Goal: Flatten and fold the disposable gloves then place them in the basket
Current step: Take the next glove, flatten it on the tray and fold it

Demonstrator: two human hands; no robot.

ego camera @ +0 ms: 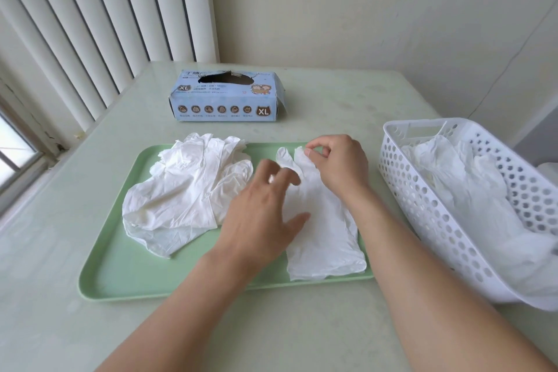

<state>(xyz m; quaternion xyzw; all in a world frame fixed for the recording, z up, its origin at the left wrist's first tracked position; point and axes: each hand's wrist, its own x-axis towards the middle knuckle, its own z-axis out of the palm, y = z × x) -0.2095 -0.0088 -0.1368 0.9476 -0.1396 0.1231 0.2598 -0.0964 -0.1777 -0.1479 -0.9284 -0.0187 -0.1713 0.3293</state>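
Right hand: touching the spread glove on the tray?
Touching. The head view shows the right hand pinching a fingertip of the spread glove between thumb and forefinger, at the glove's far end on the green tray.

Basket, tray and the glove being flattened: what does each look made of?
Basket: white moulded plastic, judging by its rigid, hole-punched walls.
Tray: pale green, smooth with a soft sheen and rounded rim, probably plastic.
Glove: thin white film, wrinkled and slightly translucent; nitrile, latex or vinyl cannot be told apart. The right hand pinches its fingers while the left hand is spread above it.
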